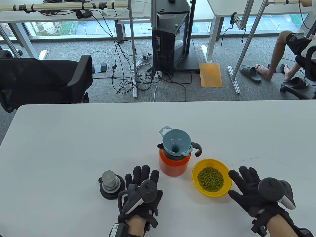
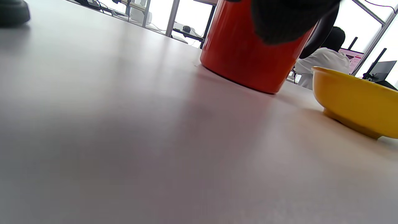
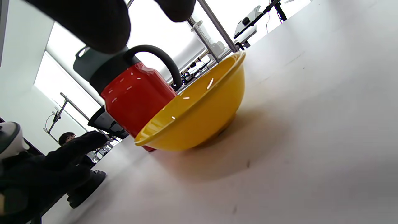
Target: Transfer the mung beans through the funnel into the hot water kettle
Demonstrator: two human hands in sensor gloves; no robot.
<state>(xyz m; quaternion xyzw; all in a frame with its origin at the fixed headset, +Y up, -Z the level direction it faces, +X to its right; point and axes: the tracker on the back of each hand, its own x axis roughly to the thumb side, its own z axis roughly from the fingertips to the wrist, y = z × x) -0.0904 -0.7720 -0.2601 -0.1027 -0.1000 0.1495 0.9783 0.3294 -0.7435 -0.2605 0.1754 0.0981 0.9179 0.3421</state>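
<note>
A red kettle (image 1: 172, 164) with a black top and handle stands mid-table, with a blue-grey funnel (image 1: 176, 142) seated in its mouth. A yellow bowl (image 1: 223, 170) of green mung beans (image 1: 210, 179) sits just right of it. My left hand (image 1: 142, 185) rests flat and empty on the table, left of the kettle's base. My right hand (image 1: 246, 182) lies open with fingers spread, just right of the bowl, thumb close to its rim. The kettle (image 2: 248, 46) and bowl (image 2: 354, 99) show in the left wrist view, and the kettle (image 3: 136, 96) and bowl (image 3: 199, 112) in the right wrist view.
The kettle's lid (image 1: 111, 184), black with a metal knob, lies on the table left of my left hand. The white table (image 1: 74, 138) stretches wide to the left and far side. A black office chair (image 1: 44, 81) stands beyond the table's far left edge.
</note>
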